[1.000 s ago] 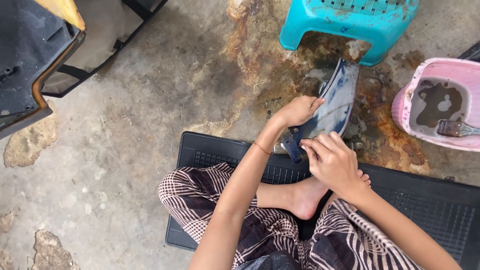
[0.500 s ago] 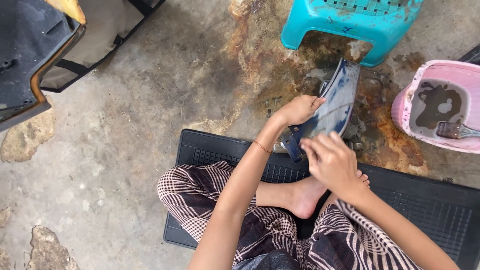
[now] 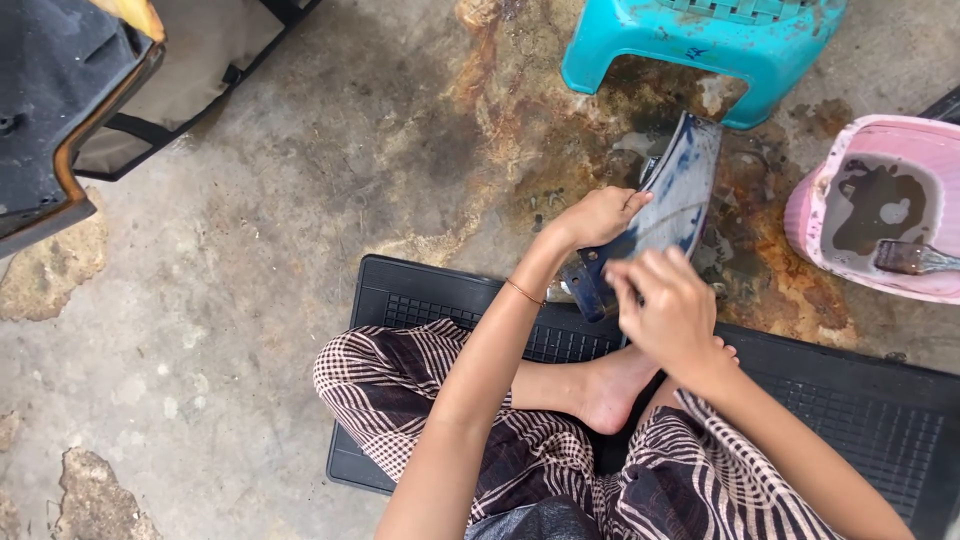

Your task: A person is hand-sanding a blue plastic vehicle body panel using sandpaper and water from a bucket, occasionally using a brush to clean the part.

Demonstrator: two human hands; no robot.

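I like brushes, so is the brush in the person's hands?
No, the brush lies in the pink basin, apart from both hands on the dark blue panel.

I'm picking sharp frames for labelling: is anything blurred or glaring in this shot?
Head view: the right hand is motion-blurred, while the left hand and the dark panel are sharp; light is soft and even, with a faint sheen on the panel and no hard shadows.

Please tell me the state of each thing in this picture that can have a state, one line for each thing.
Dark blue panel: tilted on edge, wet, held.
Left hand: gripping the panel's left edge.
Right hand: blurred, pressed on the panel's lower end.
Pink basin: upright, holding dirty liquid.
Brush: lying in the basin.
Teal stool: upright.
Black mat: flat, sat on.
Concrete floor: stained, wet by the stool.
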